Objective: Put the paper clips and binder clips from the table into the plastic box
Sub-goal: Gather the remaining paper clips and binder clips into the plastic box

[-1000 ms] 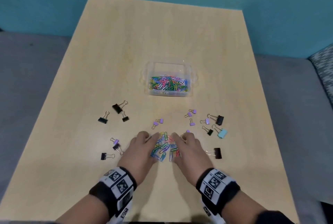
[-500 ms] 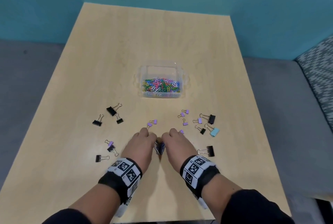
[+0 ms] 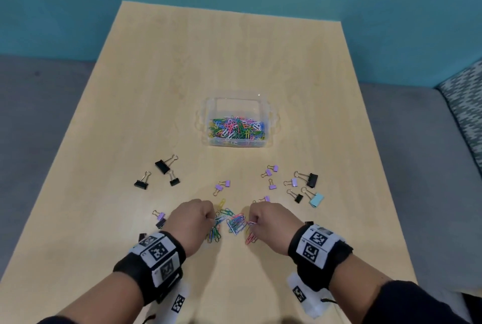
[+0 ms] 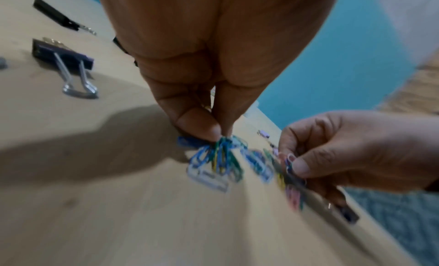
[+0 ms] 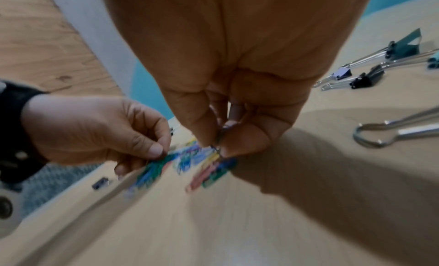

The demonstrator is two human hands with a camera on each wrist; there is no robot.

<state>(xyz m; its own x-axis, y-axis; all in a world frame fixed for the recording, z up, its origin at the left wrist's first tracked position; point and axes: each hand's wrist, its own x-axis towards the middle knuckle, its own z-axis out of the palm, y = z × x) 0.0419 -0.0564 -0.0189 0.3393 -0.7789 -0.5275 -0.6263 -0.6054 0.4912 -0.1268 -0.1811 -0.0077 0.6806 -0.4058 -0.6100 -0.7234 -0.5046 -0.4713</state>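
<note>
While both hands hovered low over the near part of the worktop (image 3: 161, 83), each had its fingers curled tight on a share of the coloured paper clips (image 3: 236, 222). The left hand (image 3: 191, 220) pinched a bunch of blue, green and yellow clips (image 4: 217, 157) between thumb and fingertips, the bunch hanging down to the wood. The right hand (image 3: 271, 222) pinched pink and mixed clips (image 5: 209, 170) in the same manner, thumb pressed against curled fingers (image 5: 197, 123). Between the two hands a few loose clips lay on the worktop, blurred in both wrist views.

Farther from the person, at mid-worktop, stood the clear plastic box (image 3: 208, 112), open, its floor already covered with many coloured paper clips. Binder clips lay scattered between the box and the hands: three black ones (image 3: 163, 166) to the left, small purple ones (image 3: 223, 185) near the middle, and a mixed group on the right with a larger black one (image 3: 311, 179) and a light blue one (image 3: 317, 199). More lay just beside the left wrist (image 3: 160, 220).
</note>
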